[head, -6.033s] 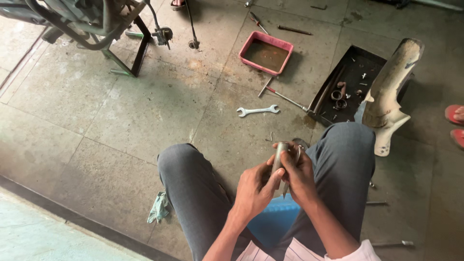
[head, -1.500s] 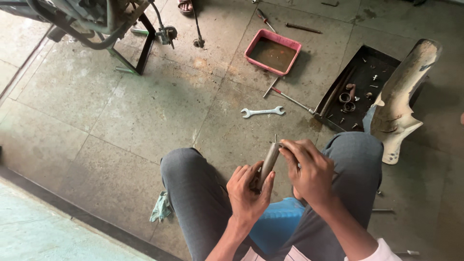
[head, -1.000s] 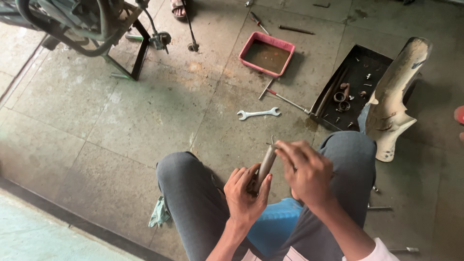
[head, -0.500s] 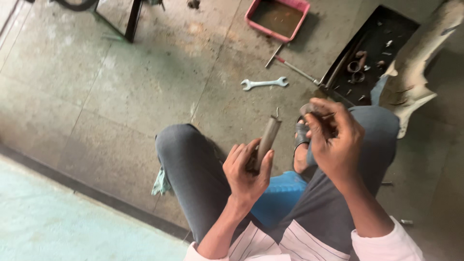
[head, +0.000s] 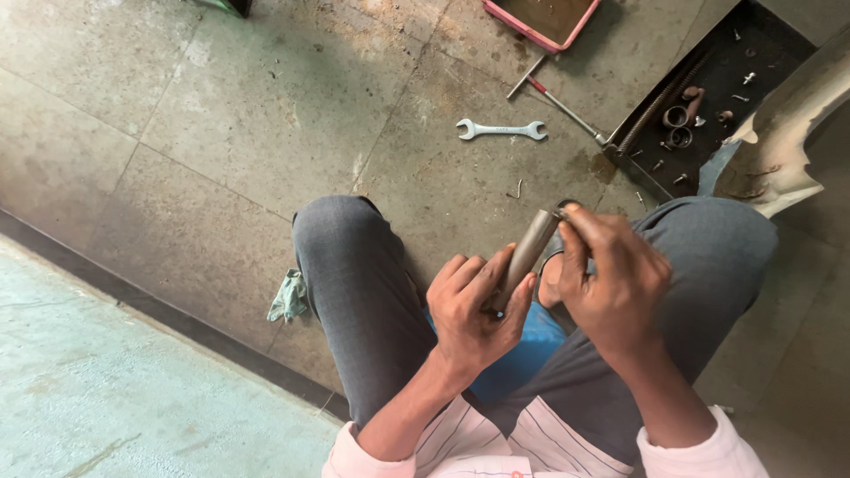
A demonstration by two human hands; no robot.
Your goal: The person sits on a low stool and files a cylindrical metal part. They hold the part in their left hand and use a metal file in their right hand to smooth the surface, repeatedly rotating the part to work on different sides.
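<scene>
Above the lap: grey tube clamped upright in left hand, right hand pinching something small, possibly a pin, at its top end. Fitting seemingly midway. On floor beyond: black tray of parts, pink tray, spanner, untouched.

- Floor: grey stone tiles, stained, joints visible; a dark strip borders a pale green painted surface at lower left.
- Silver double-ended open spanner lies flat on a tile.
- Long thin metal rod tool with a red band lies near the spanner, running towards the tray.
- Pink rectangular plastic tray at top edge.
- Black shallow metal tray holding small rings and screws.
- Crumpled green cloth beside the person's knee.
- Loose small screws on the tile.
</scene>
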